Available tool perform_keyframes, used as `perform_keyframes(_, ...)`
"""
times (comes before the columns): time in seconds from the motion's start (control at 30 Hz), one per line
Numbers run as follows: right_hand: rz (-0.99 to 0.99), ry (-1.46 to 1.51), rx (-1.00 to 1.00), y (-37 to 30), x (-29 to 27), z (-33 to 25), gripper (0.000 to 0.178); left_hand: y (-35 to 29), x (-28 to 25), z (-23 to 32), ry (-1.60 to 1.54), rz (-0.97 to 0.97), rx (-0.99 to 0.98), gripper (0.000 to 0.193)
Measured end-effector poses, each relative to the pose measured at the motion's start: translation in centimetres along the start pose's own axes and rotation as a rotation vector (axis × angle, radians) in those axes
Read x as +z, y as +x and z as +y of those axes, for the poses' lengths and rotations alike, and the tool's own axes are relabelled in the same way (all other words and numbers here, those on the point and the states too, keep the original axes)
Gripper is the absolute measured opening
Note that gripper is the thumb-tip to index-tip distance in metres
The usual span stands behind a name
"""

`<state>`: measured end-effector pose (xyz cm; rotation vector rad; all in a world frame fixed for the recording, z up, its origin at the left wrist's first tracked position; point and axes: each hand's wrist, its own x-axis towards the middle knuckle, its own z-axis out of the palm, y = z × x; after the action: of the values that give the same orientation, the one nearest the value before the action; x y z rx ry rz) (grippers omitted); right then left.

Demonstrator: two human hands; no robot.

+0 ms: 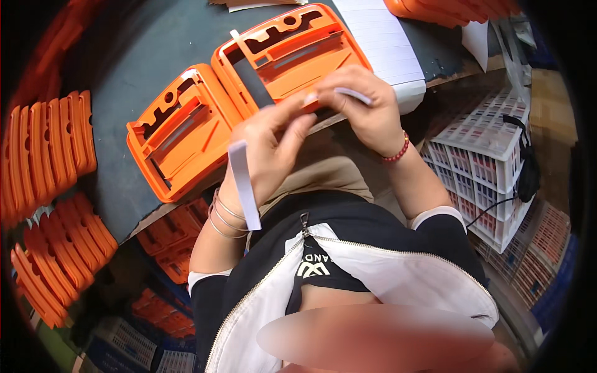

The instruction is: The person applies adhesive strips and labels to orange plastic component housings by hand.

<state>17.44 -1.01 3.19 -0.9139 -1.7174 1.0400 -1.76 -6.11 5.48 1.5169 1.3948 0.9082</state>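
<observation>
My left hand (268, 142) and my right hand (371, 112) meet at the near edge of an open orange plastic case, both with fingers pinched. Between the fingertips shows a small orange piece (310, 103); its shape is mostly covered. A white strip (243, 184) hangs along my left wrist, and a shorter white strip (352, 95) lies against my right fingers. Just beyond my hands is the case's right half (298, 62). The left half (180, 133) lies by my left hand. Both halves have moulded slots and ribs.
Stacked orange case parts (50, 143) stand at the left, with another stack (62, 248) below. Lined white sheets (379, 37) lie right of the case on the dark table (118, 74). White plastic crates (479, 161) stand at the right. More orange parts (435, 9) sit at the far right.
</observation>
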Motion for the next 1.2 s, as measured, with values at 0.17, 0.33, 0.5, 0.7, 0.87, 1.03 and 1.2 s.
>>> perform_keyframes(0.17,0.270,0.136,0.235,2.9,2.7,1.7,0.012,1.6,-2.0,-3.6,0.576,0.259,0.358,0.045)
perform_keyframes(0.33,0.243,-0.009,0.215,3.9,2.9,3.2,0.014,2.0,-1.5,-5.1,0.527,0.169,0.441,0.049)
perform_keyframes(0.5,0.304,0.059,0.253,3.9,3.5,2.9,0.012,2.1,-1.6,-5.4,0.468,0.172,0.426,0.040)
perform_keyframes(0.7,0.205,-0.114,0.177,3.8,3.5,3.1,0.011,2.1,-1.5,-5.6,0.432,0.186,0.422,0.035)
perform_keyframes(0.87,0.224,-0.113,0.176,3.8,3.1,3.2,0.011,2.1,-1.4,-5.7,0.420,0.170,0.423,0.034)
perform_keyframes(1.03,0.233,-0.120,0.163,3.8,3.2,3.3,0.010,2.0,-1.5,-5.8,0.418,0.170,0.423,0.034)
perform_keyframes(1.2,0.204,-0.173,0.151,3.9,3.3,3.5,0.010,2.1,-1.5,-5.9,0.424,0.171,0.408,0.035)
